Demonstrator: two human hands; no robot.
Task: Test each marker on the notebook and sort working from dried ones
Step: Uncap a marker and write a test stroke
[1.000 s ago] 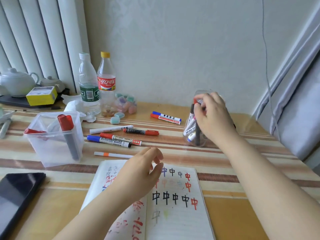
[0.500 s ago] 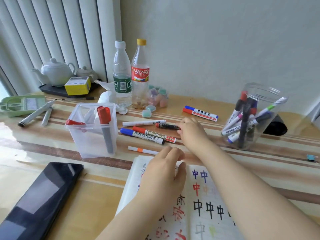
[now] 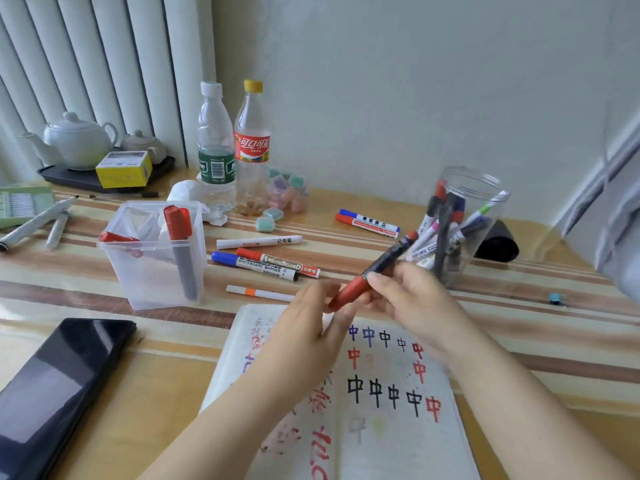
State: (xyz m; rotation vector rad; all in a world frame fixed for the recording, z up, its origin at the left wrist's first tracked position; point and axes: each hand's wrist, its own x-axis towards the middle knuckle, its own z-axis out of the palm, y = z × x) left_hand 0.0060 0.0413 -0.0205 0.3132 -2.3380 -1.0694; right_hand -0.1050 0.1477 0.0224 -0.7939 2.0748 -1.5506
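1. The right hand (image 3: 412, 299) pinches the black barrel of the red-capped marker (image 3: 372, 271).
2. The left hand (image 3: 311, 327) holds its red cap.
3. The marker's long axis runs from seven to one o'clock, above the open white notebook (image 3: 391, 427).

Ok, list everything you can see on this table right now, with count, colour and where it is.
held marker: one, black with red cap, above notebook
notebook: one, white, open, near edge
loose markers: six, mixed colours, centre
square tub: one, clear, left, holding red-capped markers
round jar: one, clear, right, holding markers
bottles: two, clear, rear
teapot: one, white, rear left
yellow box: one, rear left
phone: one, black, near left
left hand: grips marker cap
right hand: grips marker barrel
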